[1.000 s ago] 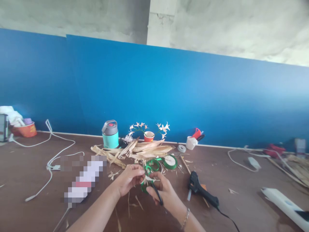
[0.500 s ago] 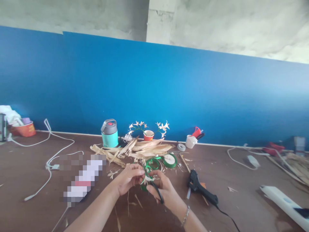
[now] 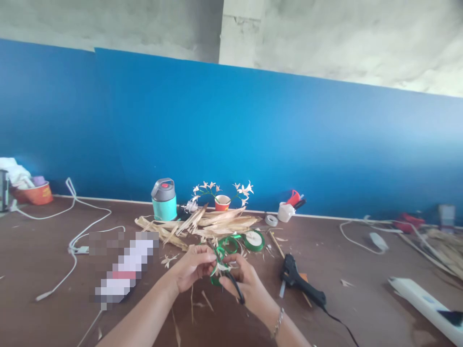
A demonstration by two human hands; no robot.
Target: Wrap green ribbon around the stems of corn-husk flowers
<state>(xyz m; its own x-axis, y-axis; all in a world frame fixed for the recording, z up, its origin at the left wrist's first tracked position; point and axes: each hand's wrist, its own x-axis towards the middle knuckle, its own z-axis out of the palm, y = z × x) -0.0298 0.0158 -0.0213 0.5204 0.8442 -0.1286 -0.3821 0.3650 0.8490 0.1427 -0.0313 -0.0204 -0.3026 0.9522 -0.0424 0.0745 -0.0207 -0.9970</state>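
Note:
My left hand [image 3: 193, 270] and my right hand [image 3: 246, 286] meet low in the middle of the brown table [image 3: 343, 308]. Both are closed in a pinch around a small pale husk flower [image 3: 221, 266] wound with green tape. A black stem or handle [image 3: 236, 289] runs down across my right palm. Just beyond the hands lie two rolls of green tape [image 3: 253, 239] and a heap of dried corn husks [image 3: 210, 224].
A black glue gun [image 3: 302, 284] with its cord lies right of my hands. At the blue wall stand a teal flask [image 3: 164, 200], a red cup of husk flowers [image 3: 223, 195] and a white cup with tools [image 3: 287, 211]. White cables [image 3: 77, 236] cross the left; a white power strip [image 3: 427, 303] lies right.
The hands have stayed pinched on the small flower, with only slight finger shifts. The camera has tilted a little.

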